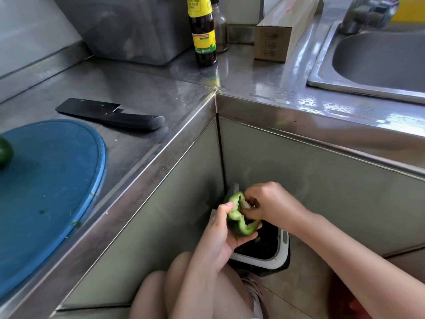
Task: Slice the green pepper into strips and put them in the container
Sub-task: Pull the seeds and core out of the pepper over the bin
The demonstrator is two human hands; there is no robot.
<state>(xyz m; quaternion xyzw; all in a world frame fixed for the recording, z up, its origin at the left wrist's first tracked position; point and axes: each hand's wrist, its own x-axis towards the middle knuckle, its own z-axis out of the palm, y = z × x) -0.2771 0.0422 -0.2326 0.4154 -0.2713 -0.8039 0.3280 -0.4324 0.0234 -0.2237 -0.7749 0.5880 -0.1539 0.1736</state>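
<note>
Head view: looking down past a steel counter (pixel 161 88) corner to the floor
bin (pixel 282 246): white rim, dark inside, some green scraps in there
tub (pixel 128 26): smoky grey plastic at the back of the counter, can't tell what's in it
sink (pixel 379 58): steel bowl, far right
pepper (pixel 239 218): hollow cut piece with a wavy pale-green edge, held right above the bin
left hand (pixel 218 233): cups the pepper from below, thumb on its rim
right hand (pixel 269 203): fingers curled into the hollow, pinching at the pale core
board (pixel 53 180): round, blue, scuffed, with a second dark green piece (pixel 4 153) at its left edge
knife (pixel 110 115): black cleaver lying flat on the counter, just behind the board
bottle (pixel 203 31): dark sauce, yellow label, upright near a long cardboard box (pixel 282 28)
</note>
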